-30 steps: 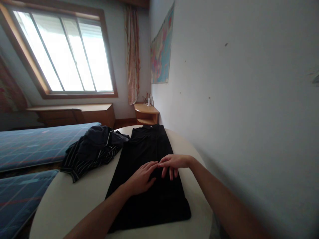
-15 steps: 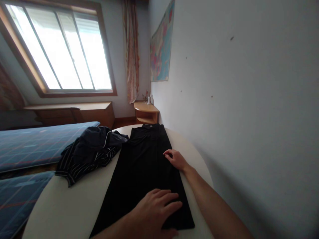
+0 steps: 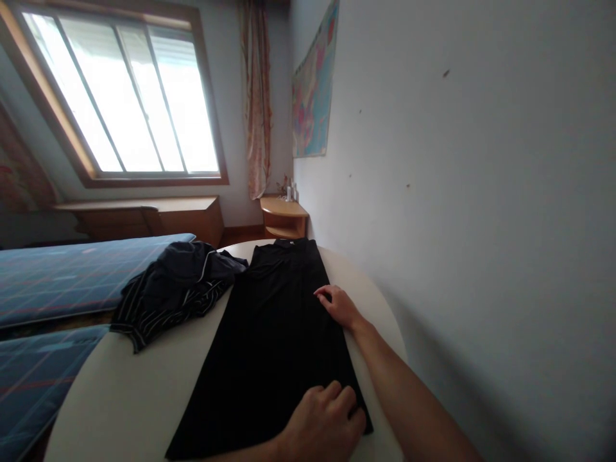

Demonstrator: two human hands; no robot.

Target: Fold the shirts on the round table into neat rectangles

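A black garment (image 3: pixel 269 333), like a skirt or wide trousers, lies flat on a round white table (image 3: pixel 129 391), with its narrow waist end far from me and a small pale label there. Near its lower right corner, my left hand (image 3: pixel 330 417) is closed over the cloth at the right edge; the fingertips are partly hidden. Farther up that same edge is my right hand (image 3: pixel 341 307), its fingers bent and drawn together at the cloth. To the left lies a crumpled dark garment (image 3: pixel 176 282) with white stripes and piping.
Blue checked mattresses (image 3: pixel 62 276) lie beyond the table's left side. A bare white wall (image 3: pixel 471 224) runs close along the right. Past the far edge stand a small corner shelf (image 3: pixel 283 206) and a wooden desk (image 3: pixel 187 215) under the window (image 3: pixel 129 96).
My left hand has gone from spread fingers to curled ones and shifted slightly right, to the garment's edge. My right hand keeps nearly the same place and shape.
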